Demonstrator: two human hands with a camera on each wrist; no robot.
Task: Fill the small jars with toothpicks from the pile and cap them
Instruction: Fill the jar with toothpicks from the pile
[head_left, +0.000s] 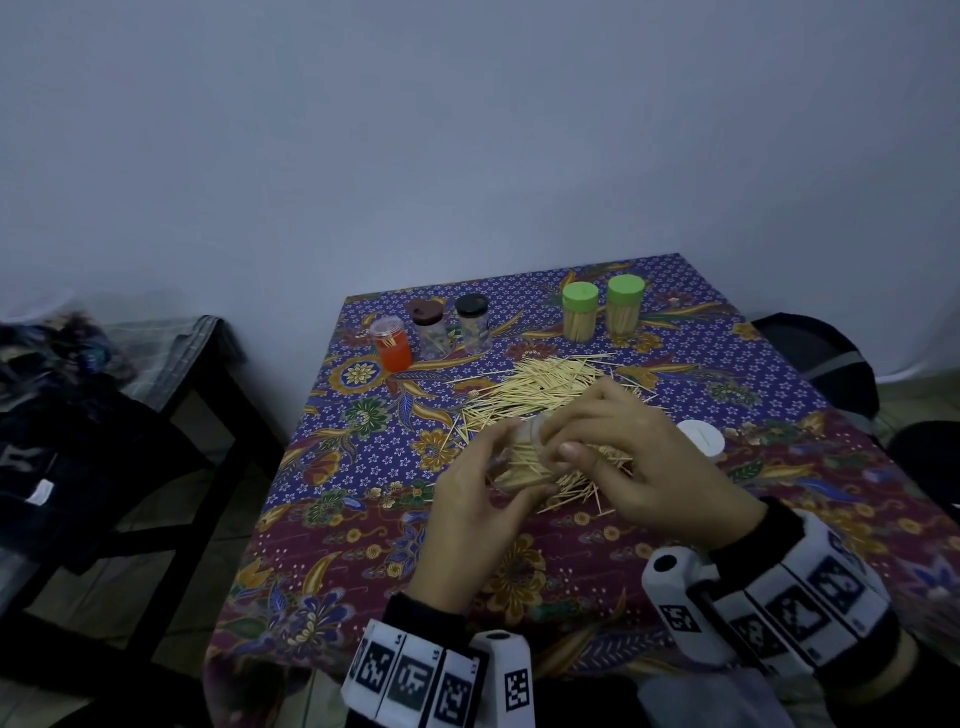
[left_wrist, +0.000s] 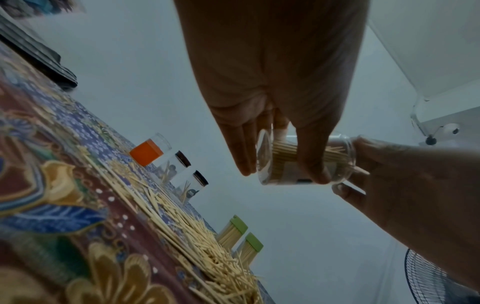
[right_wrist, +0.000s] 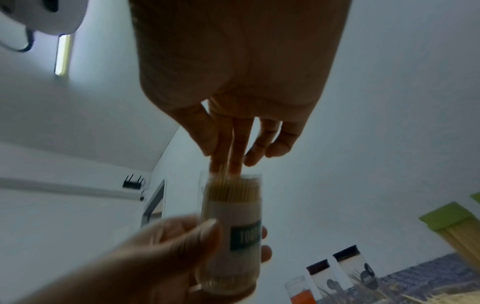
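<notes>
The left hand (head_left: 470, 499) has its grip wrapped around a clear jar (left_wrist: 298, 162) packed with toothpicks, held above the surface (head_left: 519, 582) over the near edge of the toothpick pile (head_left: 545, 389). The right hand (head_left: 654, 467) has its fingers (right_wrist: 226, 148) narrowed at the jar's open mouth, touching the toothpick tips. A white cap (head_left: 701, 441) lies just beside the right hand. Farther back stand two green-capped jars (head_left: 602, 309), two dark-capped jars (head_left: 452, 325) and an orange jar (head_left: 392, 345).
</notes>
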